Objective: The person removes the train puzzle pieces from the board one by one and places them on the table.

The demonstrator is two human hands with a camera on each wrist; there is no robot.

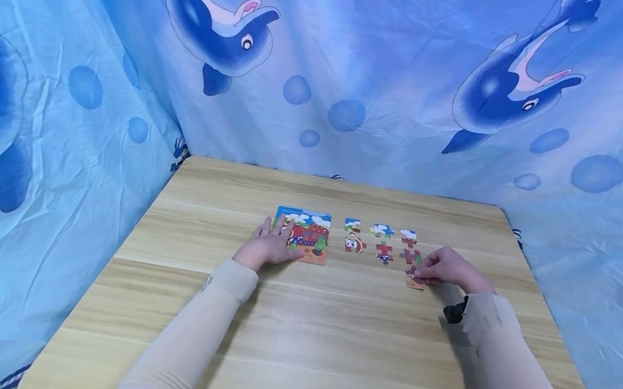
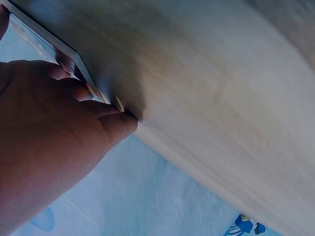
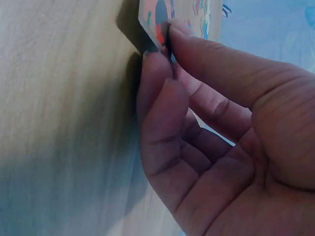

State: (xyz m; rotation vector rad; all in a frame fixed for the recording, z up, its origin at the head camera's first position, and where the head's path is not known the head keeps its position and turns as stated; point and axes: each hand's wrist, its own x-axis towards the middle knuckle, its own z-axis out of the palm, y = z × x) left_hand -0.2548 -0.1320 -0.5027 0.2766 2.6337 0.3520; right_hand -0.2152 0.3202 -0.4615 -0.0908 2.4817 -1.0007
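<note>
My left hand (image 1: 268,250) rests with spread fingers on the left part of a puzzle board (image 1: 316,254), which carries a colourful picture of clouds, a red shape and a green plant. The left wrist view shows the hand (image 2: 54,118) against the edge of the board (image 2: 81,66). Between thumb and fingertips, my right hand (image 1: 451,267) pinches a puzzle piece (image 1: 415,284) with orange and dark parts. That piece (image 3: 151,22) is tilted up off the table in the right wrist view, partly hidden behind the fingers of the hand (image 3: 197,123).
Several loose puzzle pieces lie in rows right of the board, among them a piece with a round-eyed face (image 1: 353,244), a cloud piece (image 1: 382,230) and a red piece (image 1: 385,252). The wooden table (image 1: 325,336) meets a blue dolphin-printed curtain (image 1: 398,158) behind.
</note>
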